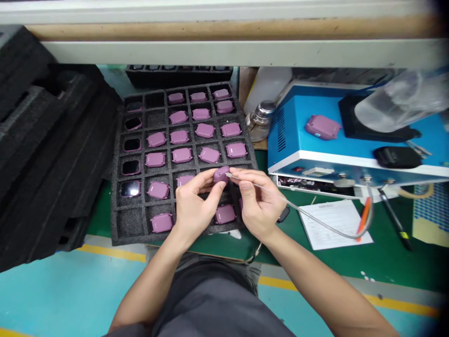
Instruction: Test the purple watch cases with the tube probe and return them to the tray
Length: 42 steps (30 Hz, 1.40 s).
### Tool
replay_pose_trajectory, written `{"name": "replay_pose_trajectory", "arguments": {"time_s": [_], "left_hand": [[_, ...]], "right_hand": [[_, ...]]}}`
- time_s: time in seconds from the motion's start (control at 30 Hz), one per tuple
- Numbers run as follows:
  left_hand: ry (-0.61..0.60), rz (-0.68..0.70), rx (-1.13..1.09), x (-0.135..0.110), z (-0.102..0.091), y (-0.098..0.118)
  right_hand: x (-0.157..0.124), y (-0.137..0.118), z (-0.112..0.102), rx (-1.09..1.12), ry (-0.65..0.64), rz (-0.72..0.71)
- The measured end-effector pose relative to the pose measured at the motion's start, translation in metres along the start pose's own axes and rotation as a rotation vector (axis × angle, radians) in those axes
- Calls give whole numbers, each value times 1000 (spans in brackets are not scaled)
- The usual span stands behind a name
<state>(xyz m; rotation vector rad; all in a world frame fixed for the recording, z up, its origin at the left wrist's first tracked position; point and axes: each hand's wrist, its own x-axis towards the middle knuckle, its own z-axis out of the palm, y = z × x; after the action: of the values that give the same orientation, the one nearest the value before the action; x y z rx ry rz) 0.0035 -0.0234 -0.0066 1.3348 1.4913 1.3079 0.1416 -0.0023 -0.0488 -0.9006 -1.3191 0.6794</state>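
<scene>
Pinched in my left hand (194,201) is a purple smartwatch case (220,174), held above the foam tray. My right hand (259,201) grips the end of a thin clear tube (315,220). Its pale tip is at the case's right side; whether it touches or enters the case I cannot tell. Below both hands lies the black foam tray (128,227), its compartments holding several purple watch cases (181,154). Along its left column, watches with dark screens (132,167) face up. My hands cover part of the tray's front right.
At the right stands a blue machine (291,126) where the tube leads, with another purple case (322,127) and a clear bottle (386,105) on top. Paper (329,224), an orange tool (365,217) and a black pen (396,220) lie before it. Foam trays (52,154) are stacked left.
</scene>
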Motion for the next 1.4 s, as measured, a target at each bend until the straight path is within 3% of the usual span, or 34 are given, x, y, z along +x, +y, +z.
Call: {"name": "replay_pose_trajectory", "arguments": {"time_s": [0.57, 1.4], "left_hand": [[32, 22, 51, 6, -2, -1], [36, 36, 76, 10, -2, -2]], "right_hand": [[14, -5, 2, -28, -23, -87], [19, -6, 2, 2, -24, -95]]}}
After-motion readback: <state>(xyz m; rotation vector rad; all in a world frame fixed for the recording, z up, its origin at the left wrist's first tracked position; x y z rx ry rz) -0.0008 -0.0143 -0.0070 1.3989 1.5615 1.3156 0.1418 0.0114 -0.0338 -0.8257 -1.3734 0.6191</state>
